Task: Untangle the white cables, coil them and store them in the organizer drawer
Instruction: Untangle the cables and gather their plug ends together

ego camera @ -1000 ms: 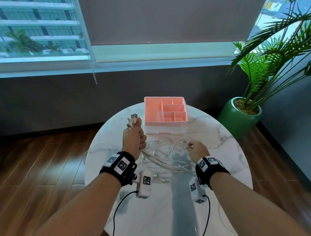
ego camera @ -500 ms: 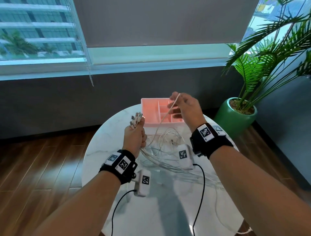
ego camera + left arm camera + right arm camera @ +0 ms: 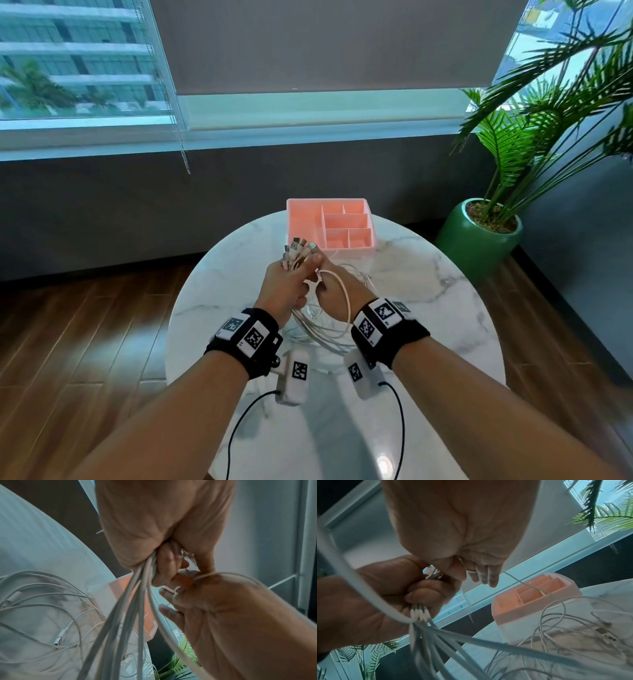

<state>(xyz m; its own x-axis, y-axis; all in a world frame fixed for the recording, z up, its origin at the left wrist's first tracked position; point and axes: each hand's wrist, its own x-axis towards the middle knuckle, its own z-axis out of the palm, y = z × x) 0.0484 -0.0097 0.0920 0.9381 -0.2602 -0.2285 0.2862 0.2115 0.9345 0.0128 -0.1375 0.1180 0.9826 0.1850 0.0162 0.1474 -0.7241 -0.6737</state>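
Note:
My left hand (image 3: 291, 277) grips a bundle of white cables (image 3: 320, 325) in a fist above the table, and several plugs (image 3: 296, 250) stick up out of it. In the left wrist view the bundle (image 3: 135, 601) hangs down from the left hand (image 3: 164, 563). My right hand (image 3: 320, 279) touches the left hand and pinches one white cable (image 3: 344, 294), which loops back over its wrist. The right wrist view shows the right hand (image 3: 471, 573) right beside the left fist (image 3: 423, 595). The pink organizer (image 3: 301, 222) stands just behind both hands; no drawer front shows.
Loose cable lengths (image 3: 573, 622) and a USB plug (image 3: 57, 641) lie on the round marble table (image 3: 428, 291) under and right of the hands. A potted palm (image 3: 479, 236) stands on the floor at the right. A dark wall and a window lie behind.
My right hand came down from above the organizer, where it held one cable up, and now meets the left hand at the bundle. The left hand kept its grip and shifted slightly right.

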